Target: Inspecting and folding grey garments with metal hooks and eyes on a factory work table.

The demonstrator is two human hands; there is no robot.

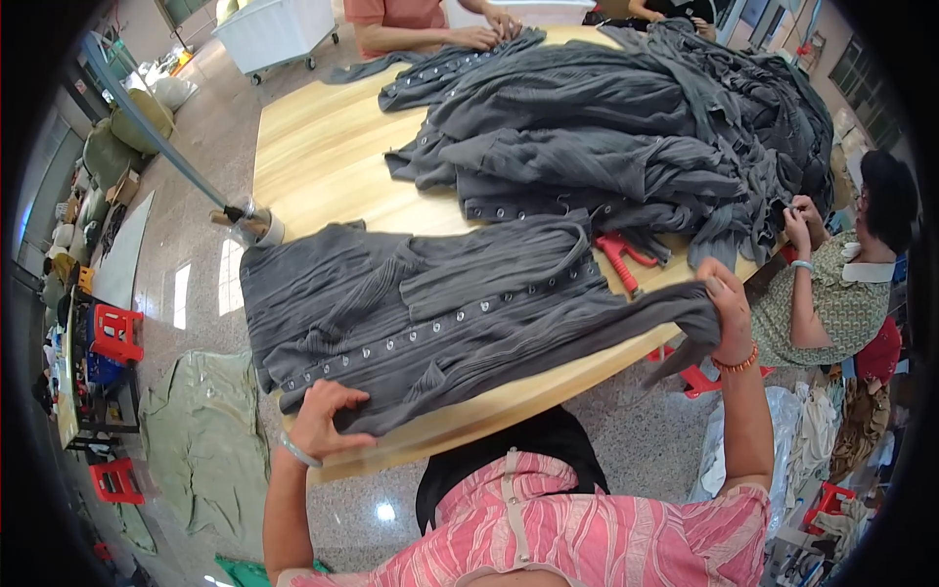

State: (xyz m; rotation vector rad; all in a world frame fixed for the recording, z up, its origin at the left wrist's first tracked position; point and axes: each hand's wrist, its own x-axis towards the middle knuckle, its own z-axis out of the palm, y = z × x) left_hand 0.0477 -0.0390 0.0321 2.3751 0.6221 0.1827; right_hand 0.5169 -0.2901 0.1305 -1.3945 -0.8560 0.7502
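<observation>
A dark grey crinkled garment [509,338] with a row of metal eyelets down its front lies spread along the near edge of the wooden table [323,137]. At its lower left corner rests my left hand [328,416], thumb and fingers apart around the hem. My right hand [726,308] is closed on the garment's sleeve, pulling it out to the right, with the end hanging past the table edge. Beside the garment's upper right lies a red-handled tool [621,264], partly covered by cloth.
Behind, a large heap of similar grey garments [606,127] covers the table's far right. A person's hands [479,34] work on cloth at the far edge; another person [831,284] sits at the right. A cup [264,227] hangs at the left edge, near a grey pole [147,117].
</observation>
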